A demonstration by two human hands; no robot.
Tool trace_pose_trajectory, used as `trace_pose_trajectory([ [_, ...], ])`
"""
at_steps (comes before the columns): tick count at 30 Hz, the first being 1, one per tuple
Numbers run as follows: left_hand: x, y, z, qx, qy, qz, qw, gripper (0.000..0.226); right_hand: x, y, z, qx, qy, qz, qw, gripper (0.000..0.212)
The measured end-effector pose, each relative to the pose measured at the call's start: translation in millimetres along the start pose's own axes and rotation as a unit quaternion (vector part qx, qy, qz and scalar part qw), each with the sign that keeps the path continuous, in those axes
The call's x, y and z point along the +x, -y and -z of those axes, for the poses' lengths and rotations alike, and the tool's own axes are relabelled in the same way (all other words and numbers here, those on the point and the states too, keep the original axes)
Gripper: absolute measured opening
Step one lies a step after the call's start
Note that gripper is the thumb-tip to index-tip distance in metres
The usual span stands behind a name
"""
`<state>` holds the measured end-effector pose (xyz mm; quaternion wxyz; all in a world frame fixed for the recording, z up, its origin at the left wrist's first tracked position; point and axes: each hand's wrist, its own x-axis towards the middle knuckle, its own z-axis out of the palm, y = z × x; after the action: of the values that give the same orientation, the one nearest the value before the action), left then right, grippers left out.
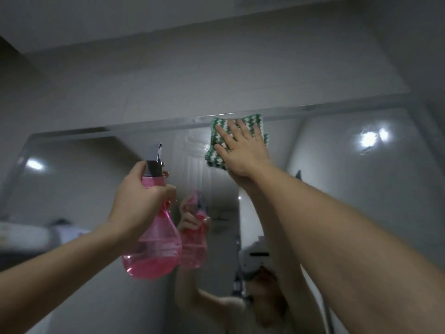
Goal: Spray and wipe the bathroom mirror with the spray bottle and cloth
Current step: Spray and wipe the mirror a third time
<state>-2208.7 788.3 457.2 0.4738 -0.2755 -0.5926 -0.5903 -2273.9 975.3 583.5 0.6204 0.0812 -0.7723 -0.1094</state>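
Right forearm: nearest the lens, we see it reaching up from the lower right corner toward the top of the mirror (337,179).
Right hand (243,150): we find it laid flat, fingers straight and slightly spread, palm pressing the cloth (218,141) against the glass; nothing is curled round the cloth.
Cloth: green and white zigzag weave, apparently folded, flat on the mirror just below its top edge, right of the scene's centre; its upper edge touches the bevelled border.
Left hand (142,191): we note it raised left of centre, fingers and thumb wrapped round the neck of the spray bottle (154,242), just under the spray head.
Trigger: we cannot tell whether a finger rests on it.
Spray bottle: clear pink, pear-shaped, silver spray head uppermost, held upright in the air short of the glass, nozzle toward the mirror; pink liquid fills roughly the lower third.
Bottle versus cloth: apart, the bottle lower and to the left.
Mirror: wide pane with a bevelled edge, set on a pale wall under the ceiling; faint streaks show on the glass left of the cloth.
Reflections: we observe the bottle with its holding hand, both raised arms, a white headset, a panelled white door and two bright lamp glares.
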Motion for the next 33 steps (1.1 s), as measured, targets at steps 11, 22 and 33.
trace_pose_trajectory([
  [11, -92.2, -7.8, -14.8, 0.015, 0.029, 0.034, 0.999, 0.041, -184.8, 1.7, -39.5, 0.005, 0.002, 0.008, 1.0, 0.057],
  [22, -271.4, 66.0, -20.4, -0.013, 0.086, 0.165, 0.982, 0.045, -388.6, 41.7, -81.2, 0.025, 0.01, 0.032, 0.999, 0.059],
  [33, -399.0, 102.3, -53.6, 0.005, 0.171, 0.2, 0.965, 0.06, -547.0, 29.2, -93.9, -0.007, 0.034, 0.05, 0.998, 0.058],
])
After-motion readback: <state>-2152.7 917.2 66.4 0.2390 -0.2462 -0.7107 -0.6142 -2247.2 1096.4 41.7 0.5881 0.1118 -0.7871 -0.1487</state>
